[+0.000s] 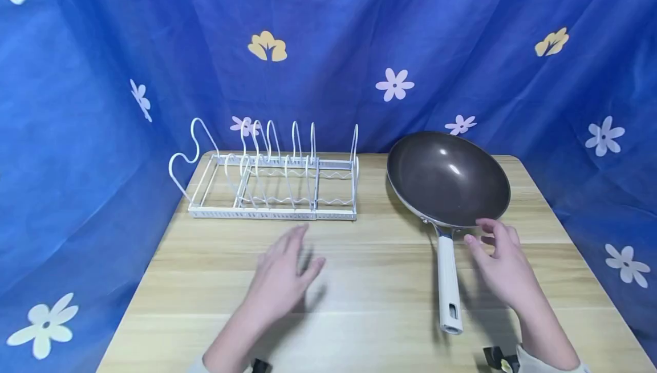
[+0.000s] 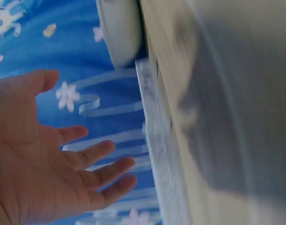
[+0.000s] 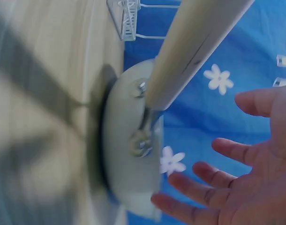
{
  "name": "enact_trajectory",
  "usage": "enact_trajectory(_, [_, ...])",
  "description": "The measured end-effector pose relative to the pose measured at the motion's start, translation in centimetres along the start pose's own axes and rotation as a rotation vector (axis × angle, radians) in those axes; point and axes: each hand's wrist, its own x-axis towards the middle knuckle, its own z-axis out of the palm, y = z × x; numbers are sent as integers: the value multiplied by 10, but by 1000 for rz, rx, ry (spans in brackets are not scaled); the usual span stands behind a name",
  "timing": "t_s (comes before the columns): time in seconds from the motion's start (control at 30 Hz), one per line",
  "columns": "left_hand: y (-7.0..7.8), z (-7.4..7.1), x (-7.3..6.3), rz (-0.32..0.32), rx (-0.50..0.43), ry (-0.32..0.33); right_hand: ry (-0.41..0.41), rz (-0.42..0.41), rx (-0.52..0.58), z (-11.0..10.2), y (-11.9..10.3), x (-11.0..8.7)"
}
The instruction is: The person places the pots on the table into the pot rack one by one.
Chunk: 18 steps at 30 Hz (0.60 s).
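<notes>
A frying pan (image 1: 446, 182) with a dark inside and a pale outer wall (image 3: 129, 117) rests on the right part of the table. Its white handle (image 1: 449, 287) points toward the person. Just right of the handle hovers the right hand (image 1: 505, 262), fingers loosely bent and holding nothing; its fingertips come close to the pan's rim. The left hand (image 1: 279, 279) is above the table in front of a white wire rack (image 1: 272, 213), thumb spread from the fingers, nothing in it. In the left wrist view the left hand (image 2: 63, 159) shows a bare palm.
The wooden table (image 1: 359, 304) has blue flowered cloth (image 1: 328, 76) behind it and along both sides. Upright wire loops (image 1: 313, 142) rise from the rack, which sits at the back left. Black wrist straps (image 1: 260, 366) show at the bottom edge.
</notes>
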Motion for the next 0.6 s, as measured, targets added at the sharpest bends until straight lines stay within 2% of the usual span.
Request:
enact_trajectory(0.07, [11, 9, -1, 20, -113, -57, -34, 50, 89, 2, 9, 2])
enact_trajectory(0.17, [31, 23, -2, 65, -311, -167, -149, 137, 236, 6, 20, 6])
enact_trajectory(0.27, [51, 37, 1, 117, -506, -323, -298, 214, 393, 14, 28, 9])
enact_trajectory(0.33, [65, 47, 5, 130, -627, -443, -365, 238, 472, 20, 32, 10])
enact_trajectory(0.47, [92, 72, 13, 93, -810, -680, -434, 257, 623, 30, 38, 14])
enact_trajectory(0.6, [112, 95, 20, 34, -945, -929, -524, 251, 806, 37, 41, 19])
